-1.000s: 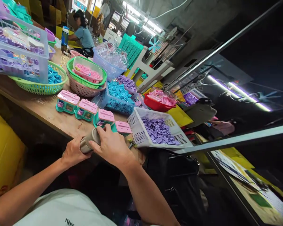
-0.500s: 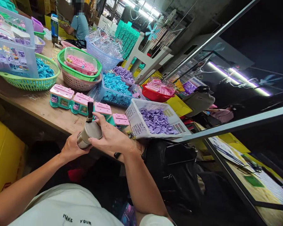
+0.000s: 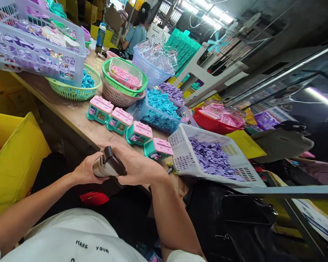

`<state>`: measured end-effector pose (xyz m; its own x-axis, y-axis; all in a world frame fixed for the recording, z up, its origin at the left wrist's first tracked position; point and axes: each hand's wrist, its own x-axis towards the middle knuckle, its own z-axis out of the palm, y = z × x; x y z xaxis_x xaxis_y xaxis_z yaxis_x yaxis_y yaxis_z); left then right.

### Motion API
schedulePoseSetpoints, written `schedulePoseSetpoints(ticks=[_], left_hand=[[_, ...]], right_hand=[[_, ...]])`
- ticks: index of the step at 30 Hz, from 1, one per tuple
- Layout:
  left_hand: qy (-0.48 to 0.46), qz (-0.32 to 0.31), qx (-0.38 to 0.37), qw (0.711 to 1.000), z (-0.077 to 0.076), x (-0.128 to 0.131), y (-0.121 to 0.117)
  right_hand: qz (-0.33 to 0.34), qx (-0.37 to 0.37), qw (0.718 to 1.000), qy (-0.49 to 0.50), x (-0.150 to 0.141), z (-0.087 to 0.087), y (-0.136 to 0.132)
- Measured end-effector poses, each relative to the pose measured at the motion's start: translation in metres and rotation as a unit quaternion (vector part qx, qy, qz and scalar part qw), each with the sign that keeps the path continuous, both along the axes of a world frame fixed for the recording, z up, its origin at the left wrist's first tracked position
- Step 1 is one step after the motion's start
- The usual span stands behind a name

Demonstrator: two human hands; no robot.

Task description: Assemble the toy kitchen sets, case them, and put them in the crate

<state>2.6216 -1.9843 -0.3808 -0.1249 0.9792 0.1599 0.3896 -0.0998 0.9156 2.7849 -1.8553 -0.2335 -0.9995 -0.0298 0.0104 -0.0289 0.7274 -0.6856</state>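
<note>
My left hand (image 3: 85, 170) is wrapped round the body of a metallic grey-brown thermos cup (image 3: 98, 169), held tilted in front of the table edge. My right hand (image 3: 139, 165) grips its lid from the right, the fingers partly hidden behind it. On top of the lid a dark strap or handle (image 3: 115, 162) shows. Just beyond my hands, a row of several small teal boxes with pink lids (image 3: 139, 133) stands on the wooden table (image 3: 79, 122).
A white crate (image 3: 183, 159) of purple pieces stands right of the boxes. Behind are a blue bin (image 3: 160, 123), a green basket (image 3: 105, 72) and a red basin (image 3: 213, 123). A black bag (image 3: 224, 218) lies right, a yellow box (image 3: 19, 160) left. Another person (image 3: 136, 36) sits far back.
The thermos has turned in my hands, bringing its dark strap from upright towards me and the right. My right hand has shifted round the lid. My view has swung left.
</note>
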Motion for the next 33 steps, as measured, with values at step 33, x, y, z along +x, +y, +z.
schedulePoseSetpoints(ticks=[33], left_hand=[[-0.061,-0.086,-0.068,0.992,-0.010,-0.008,0.017]], right_hand=[[-0.053,0.102,0.992,-0.047,0.008,-0.003,-0.013]])
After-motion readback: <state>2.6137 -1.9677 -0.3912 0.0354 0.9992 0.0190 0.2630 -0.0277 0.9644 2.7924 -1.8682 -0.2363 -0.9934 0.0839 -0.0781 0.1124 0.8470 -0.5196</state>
